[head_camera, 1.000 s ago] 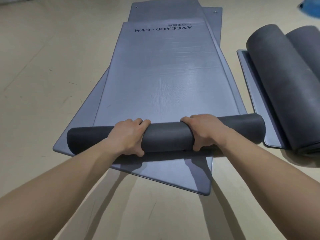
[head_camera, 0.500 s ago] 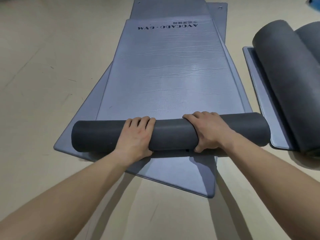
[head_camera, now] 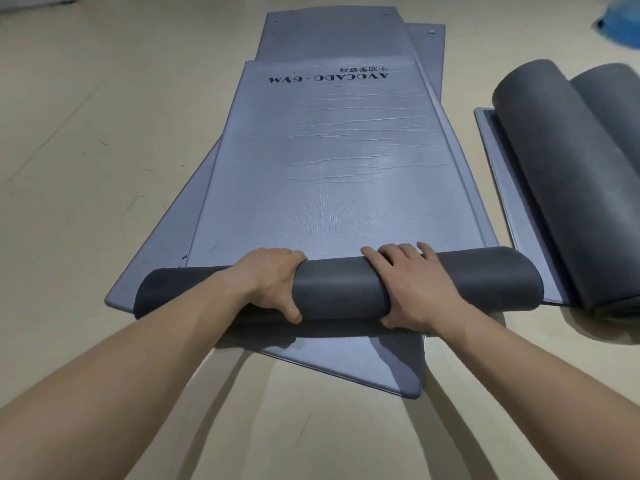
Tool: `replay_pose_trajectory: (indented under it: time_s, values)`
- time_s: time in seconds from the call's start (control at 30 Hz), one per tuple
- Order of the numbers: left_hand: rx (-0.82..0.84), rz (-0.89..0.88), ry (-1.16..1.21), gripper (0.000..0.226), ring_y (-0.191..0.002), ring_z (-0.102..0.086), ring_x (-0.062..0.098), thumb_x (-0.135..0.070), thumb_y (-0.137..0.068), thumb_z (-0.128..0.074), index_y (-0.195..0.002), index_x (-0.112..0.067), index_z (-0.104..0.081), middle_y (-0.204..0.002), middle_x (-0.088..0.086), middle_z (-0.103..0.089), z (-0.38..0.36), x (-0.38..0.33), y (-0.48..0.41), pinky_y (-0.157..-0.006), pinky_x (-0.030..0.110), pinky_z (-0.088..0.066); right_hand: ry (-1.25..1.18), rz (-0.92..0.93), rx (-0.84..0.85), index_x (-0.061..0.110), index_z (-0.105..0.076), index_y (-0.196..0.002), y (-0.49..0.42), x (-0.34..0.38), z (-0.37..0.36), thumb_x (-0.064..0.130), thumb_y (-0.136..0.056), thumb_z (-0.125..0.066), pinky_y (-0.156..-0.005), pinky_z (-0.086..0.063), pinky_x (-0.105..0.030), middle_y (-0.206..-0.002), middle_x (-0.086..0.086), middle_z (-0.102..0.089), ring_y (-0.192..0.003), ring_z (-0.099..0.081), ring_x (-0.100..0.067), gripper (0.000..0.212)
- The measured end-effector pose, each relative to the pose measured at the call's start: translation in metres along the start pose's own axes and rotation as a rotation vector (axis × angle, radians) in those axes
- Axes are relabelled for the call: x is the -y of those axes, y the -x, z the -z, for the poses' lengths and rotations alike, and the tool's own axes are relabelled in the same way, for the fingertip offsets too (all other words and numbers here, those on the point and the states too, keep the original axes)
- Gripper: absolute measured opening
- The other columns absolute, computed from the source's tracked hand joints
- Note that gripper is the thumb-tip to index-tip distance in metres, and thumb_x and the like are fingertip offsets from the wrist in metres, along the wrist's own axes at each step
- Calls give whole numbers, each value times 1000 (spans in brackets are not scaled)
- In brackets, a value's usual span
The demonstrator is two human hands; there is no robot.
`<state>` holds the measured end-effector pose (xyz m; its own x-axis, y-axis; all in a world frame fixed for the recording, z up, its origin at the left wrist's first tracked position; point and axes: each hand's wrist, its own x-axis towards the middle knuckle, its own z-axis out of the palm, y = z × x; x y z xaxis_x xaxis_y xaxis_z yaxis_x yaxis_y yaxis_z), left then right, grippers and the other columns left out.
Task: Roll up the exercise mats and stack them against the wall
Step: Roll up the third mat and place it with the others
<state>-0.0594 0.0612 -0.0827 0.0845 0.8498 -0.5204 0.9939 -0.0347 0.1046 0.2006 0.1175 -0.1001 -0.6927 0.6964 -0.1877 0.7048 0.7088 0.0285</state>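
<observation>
A grey-blue exercise mat point(head_camera: 332, 161) printed "AVOCADO GYM" lies flat, stretching away from me. Its near end is wound into a dark grey roll point(head_camera: 339, 289) lying crosswise. My left hand point(head_camera: 273, 275) grips the roll left of centre, fingers curled over the top and thumb on the near side. My right hand point(head_camera: 412, 285) holds it right of centre, fingers spread over the top and thumb tucked under the near side. Both forearms reach in from the bottom of the view.
Two more flat mats lie skewed under the top one, a corner point(head_camera: 398, 368) poking toward me and another end point(head_camera: 332, 32) at the far side. On the right, two rolled mats point(head_camera: 554, 174) point(head_camera: 613, 98) rest on another flat mat point(head_camera: 498, 174). Beige floor point(head_camera: 86, 133) all around.
The roll has turned a little further away from me along the mat. My left fingers have gone from lying over the top to curling round it; my right fingers have stretched forward.
</observation>
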Motion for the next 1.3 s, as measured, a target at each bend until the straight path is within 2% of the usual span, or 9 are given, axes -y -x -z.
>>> replay_pose_trajectory:
  time_s: [0.1, 0.27, 0.47, 0.57, 0.7, 0.87, 1.0, 1.13, 1.3]
  values:
    - [-21, 21, 12, 101, -105, -57, 21, -66, -59, -86, -141, -29, -41, -125, -5, -58, -1, -2, 0, -87, 35, -47, 50, -7, -143, 24, -34, -150, 9, 5, -22, 52, -56, -85, -105, -41, -52, -135, -7, -53, -118, -57, -33, 110]
    - [-485, 46, -263, 116, -124, -55, 33, -66, -61, -83, -154, -19, -32, -143, 7, -51, -47, -14, 13, -107, 47, -43, -63, 42, 73, 36, -30, -150, -29, -14, 14, 66, -56, -81, -93, -49, -41, -132, 2, -57, -112, -61, -26, 111]
    - [-376, 26, -161, 100, -110, -60, 26, -66, -64, -79, -146, -27, -37, -135, 0, -57, -24, -9, 1, -98, 42, -51, 114, -31, -201, 22, -37, -149, -10, 3, -18, 62, -49, -89, -99, -43, -53, -130, -9, -57, -112, -58, -34, 119]
    - [-273, 41, -58, 92, -101, -60, 24, -62, -64, -82, -140, -30, -43, -121, -3, -60, -6, -5, -1, -86, 39, -52, 98, -13, -117, 27, -43, -139, -21, -2, 2, 57, -57, -84, -85, -47, -44, -117, -2, -61, -98, -62, -30, 96]
    - [-173, 50, 5, 107, -110, -60, 25, -67, -61, -83, -149, -32, -33, -130, -4, -57, 8, -9, 7, -95, 42, -50, -5, 33, 95, 36, -46, -132, -31, -11, 32, 64, -57, -83, -70, -43, -35, -103, 7, -62, -91, -63, -23, 88]
    - [-518, 55, -320, 116, -111, -58, 34, -61, -59, -84, -152, -18, -31, -135, 9, -54, -53, -20, 24, -98, 48, -46, -12, 13, 140, 37, -42, -141, -31, -9, 30, 68, -55, -84, -83, -49, -39, -115, 5, -61, -103, -61, -23, 101]
    - [-368, 0, -156, 108, -109, -59, 28, -61, -65, -80, -152, -27, -27, -135, 3, -56, -16, -6, 8, -98, 43, -49, 84, -18, -291, 19, -34, -154, -4, 1, -11, 55, -51, -93, -115, -31, -58, -142, -15, -49, -129, -49, -39, 124]
    - [-352, 28, -131, 115, -127, -51, 28, -65, -66, -80, -157, -26, -22, -147, 3, -47, -12, -1, 0, -111, 45, -41, 126, -18, -356, 13, -33, -153, -9, 5, -28, 35, -54, -94, -113, -28, -62, -145, -21, -43, -134, -42, -44, 118]
    - [-533, 146, -326, 122, -136, -43, 36, -58, -66, -85, -158, -17, -18, -153, 10, -39, -39, -2, 1, -115, 54, -33, 122, -49, -128, 25, -35, -144, -50, -9, 5, 55, -47, -84, -102, -39, -48, -128, -4, -54, -115, -55, -31, 113]
